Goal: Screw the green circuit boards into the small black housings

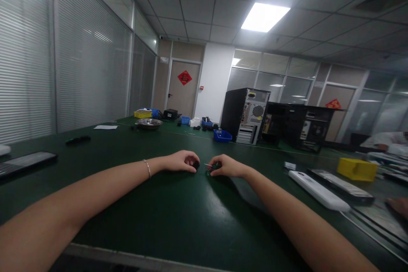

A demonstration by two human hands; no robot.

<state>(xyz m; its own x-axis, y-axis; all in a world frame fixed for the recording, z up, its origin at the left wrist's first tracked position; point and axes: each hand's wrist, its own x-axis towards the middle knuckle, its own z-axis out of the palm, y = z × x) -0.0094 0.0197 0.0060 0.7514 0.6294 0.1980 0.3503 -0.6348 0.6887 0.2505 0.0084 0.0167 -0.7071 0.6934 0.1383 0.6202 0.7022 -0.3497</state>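
Both my arms reach forward over a dark green table (165,216). My left hand (180,161) is curled around a small black part (196,164) that shows at its fingertips. My right hand (226,165) pinches a small green piece (210,171) with a thin metal pin sticking out toward the left hand. The two hands sit a few centimetres apart, resting on the table surface. A thin bracelet circles my left wrist. The parts are too small to tell more.
A white remote-like unit (318,190) and a dark one (341,185) lie at right, near a yellow bin (357,169). Black computer towers (245,115) and a blue bin (222,136) stand behind. A dark tablet (25,162) lies at left. Another person sits at far right (387,141).
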